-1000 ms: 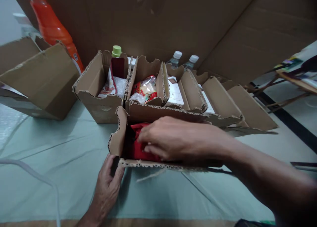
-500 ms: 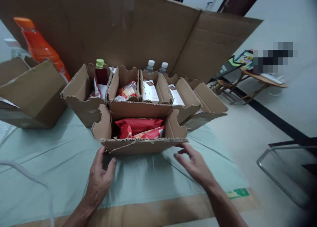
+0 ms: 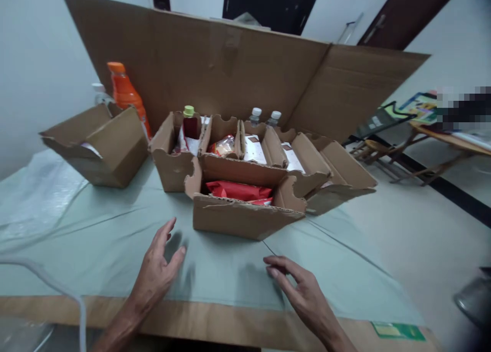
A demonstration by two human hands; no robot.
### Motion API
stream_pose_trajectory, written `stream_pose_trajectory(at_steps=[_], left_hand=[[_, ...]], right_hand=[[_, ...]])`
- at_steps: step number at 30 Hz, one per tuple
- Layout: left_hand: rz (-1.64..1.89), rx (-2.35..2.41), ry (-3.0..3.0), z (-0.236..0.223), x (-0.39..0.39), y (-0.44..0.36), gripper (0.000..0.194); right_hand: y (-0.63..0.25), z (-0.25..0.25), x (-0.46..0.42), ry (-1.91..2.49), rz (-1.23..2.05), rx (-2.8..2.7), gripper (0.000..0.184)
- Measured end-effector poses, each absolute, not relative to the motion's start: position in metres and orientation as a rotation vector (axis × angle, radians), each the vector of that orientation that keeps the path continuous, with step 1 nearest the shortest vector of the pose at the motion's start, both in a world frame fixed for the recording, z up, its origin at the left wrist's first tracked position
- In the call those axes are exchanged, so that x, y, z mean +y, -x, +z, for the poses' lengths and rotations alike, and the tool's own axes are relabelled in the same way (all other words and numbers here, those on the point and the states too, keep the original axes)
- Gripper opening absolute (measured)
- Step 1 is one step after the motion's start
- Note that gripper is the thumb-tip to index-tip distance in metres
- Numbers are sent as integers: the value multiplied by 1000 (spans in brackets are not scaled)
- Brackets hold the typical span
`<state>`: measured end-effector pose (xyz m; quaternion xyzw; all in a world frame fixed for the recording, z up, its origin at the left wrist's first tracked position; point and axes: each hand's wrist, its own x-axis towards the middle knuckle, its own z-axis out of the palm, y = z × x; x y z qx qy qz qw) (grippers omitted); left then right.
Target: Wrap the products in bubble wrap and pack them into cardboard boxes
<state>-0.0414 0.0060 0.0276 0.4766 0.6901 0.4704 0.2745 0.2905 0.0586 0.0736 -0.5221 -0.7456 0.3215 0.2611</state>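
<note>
left grip (image 3: 158, 268) gapes near ragged-rimmed brown box (image 3: 241, 218).

Bare hands (image 3: 155, 271) near the front box (image 3: 238, 219)

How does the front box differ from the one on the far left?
The front box holds red packets; the far-left box shows something white inside. The front box stands before other boxes; the far-left box, before an orange bottle. Both are brown, open-topped cardboard.
</note>
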Motion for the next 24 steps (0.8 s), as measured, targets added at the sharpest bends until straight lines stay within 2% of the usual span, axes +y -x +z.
stream_pose_trajectory(at_steps=[7, 13, 18, 21, 24], left_hand=[[1382, 2069, -1420, 35, -37, 104, 40], [1488, 2229, -1329, 27, -62, 141, 32], [1642, 2189, -1445, 9, -66, 148, 26], [1708, 2166, -1511, 1, -64, 148, 27], [1753, 2177, -1569, -2, -63, 147, 30]], right_hand=[[-213, 76, 60, 1016, 894, -2302, 23], [-116, 88, 64, 695, 1016, -2502, 25], [-16, 99, 77, 445, 1058, -2579, 25], [55, 100, 94, 360, 987, -2625, 25], [130, 98, 112, 285, 746, -2774, 27]])
